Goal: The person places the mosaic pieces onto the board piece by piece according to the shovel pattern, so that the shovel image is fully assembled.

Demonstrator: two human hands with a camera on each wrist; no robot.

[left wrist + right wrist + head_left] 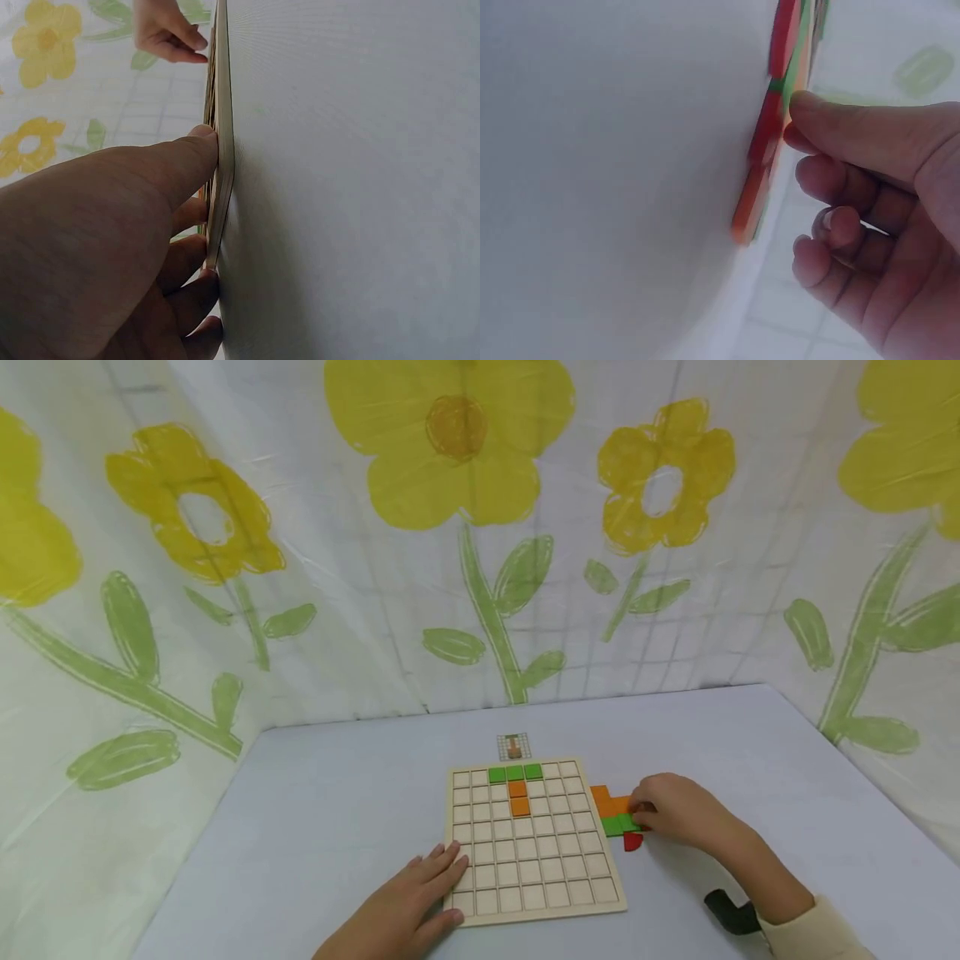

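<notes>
Loose tiles (602,800) in orange, green and red lie on the table (337,827) just beside the board's right edge, under the fingertips of the right hand (678,810). Its thumb and forefinger are nearly together at the tiles, the other fingers curled in; whether a tile is pinched between them, I cannot tell. A rounded red piece (633,842) lies on the near side of the cluster. Picking out a tile seems to be the step in hand; the next move would call for a firm pinch, a lift free of its neighbours and a square setting in a cell. The left hand (412,893) rests on the left edge of the board (529,872), fingers extended, probably to steady it. Three green tiles (515,772) sit side by side in the far row, with two orange ones (519,807) in line below the middle one. Beyond lies a small gridded card (513,747), its picture too small to read surely.
</notes>
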